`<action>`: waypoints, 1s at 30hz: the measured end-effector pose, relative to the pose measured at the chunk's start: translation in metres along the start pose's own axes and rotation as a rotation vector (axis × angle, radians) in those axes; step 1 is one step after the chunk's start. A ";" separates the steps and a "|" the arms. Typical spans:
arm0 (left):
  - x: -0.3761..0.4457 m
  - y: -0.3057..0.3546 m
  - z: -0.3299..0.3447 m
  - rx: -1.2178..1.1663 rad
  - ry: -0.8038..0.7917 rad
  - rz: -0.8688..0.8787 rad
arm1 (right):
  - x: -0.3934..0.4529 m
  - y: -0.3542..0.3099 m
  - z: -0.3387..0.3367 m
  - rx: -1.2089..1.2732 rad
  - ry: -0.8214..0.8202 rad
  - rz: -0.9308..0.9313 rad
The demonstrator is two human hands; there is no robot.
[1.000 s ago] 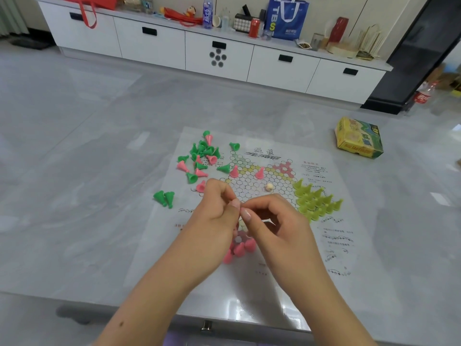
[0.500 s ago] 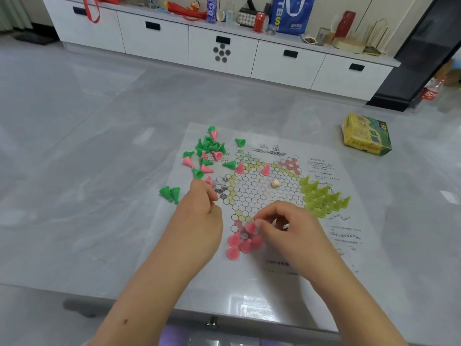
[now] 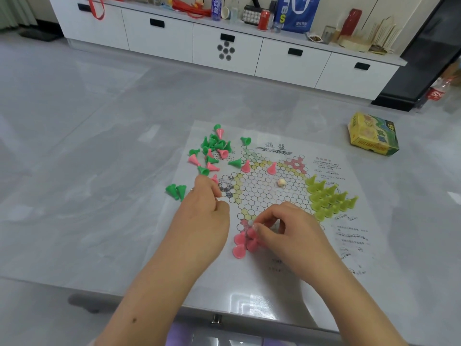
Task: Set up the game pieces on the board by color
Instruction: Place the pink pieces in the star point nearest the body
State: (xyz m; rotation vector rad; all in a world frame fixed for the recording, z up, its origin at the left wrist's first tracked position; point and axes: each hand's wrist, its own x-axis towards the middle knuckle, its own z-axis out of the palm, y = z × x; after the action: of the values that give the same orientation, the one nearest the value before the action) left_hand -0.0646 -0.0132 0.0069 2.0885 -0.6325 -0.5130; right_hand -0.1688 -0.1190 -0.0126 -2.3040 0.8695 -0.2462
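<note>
The paper game board (image 3: 274,260) lies flat on the grey table. A group of pink cone pieces (image 3: 240,247) stands at its near point. My right hand (image 3: 289,228) pinches one pink piece of that group between thumb and forefinger. My left hand (image 3: 208,206) hovers at the board's left point with its fingers curled; nothing shows inside it. A mixed pile of green and pink pieces (image 3: 214,148) lies at the far left. Yellow-green pieces (image 3: 329,199) fill the right point. Two pink pieces (image 3: 245,167) stand near the far side.
Two green pieces (image 3: 175,191) lie off the board to the left. A small cream bead (image 3: 281,182) sits on the board's middle. A yellow box (image 3: 373,134) rests at the far right. The table's near edge (image 3: 224,313) is close to me. White cabinets (image 3: 224,46) stand behind.
My hands were together above the board; they have parted. The left hand went left toward the board's left point, and the right hand came down onto the pink group.
</note>
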 end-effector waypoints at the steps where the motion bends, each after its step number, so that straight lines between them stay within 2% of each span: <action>1: 0.000 0.000 0.000 -0.001 -0.003 -0.001 | 0.000 0.001 0.000 0.005 0.001 0.003; 18: 0.004 -0.005 0.003 0.023 0.005 0.059 | -0.001 -0.001 0.001 -0.005 0.001 0.019; 27: 0.005 -0.004 0.000 -0.048 -0.044 0.178 | -0.003 -0.001 0.000 0.012 0.000 -0.001; 30: 0.004 -0.002 -0.001 -0.066 -0.070 0.197 | -0.003 -0.003 -0.003 0.075 0.081 -0.043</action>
State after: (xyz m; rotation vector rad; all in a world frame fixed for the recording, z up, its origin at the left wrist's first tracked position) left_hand -0.0598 -0.0137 0.0053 1.9287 -0.8416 -0.4894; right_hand -0.1708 -0.1165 -0.0086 -2.2581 0.8375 -0.3868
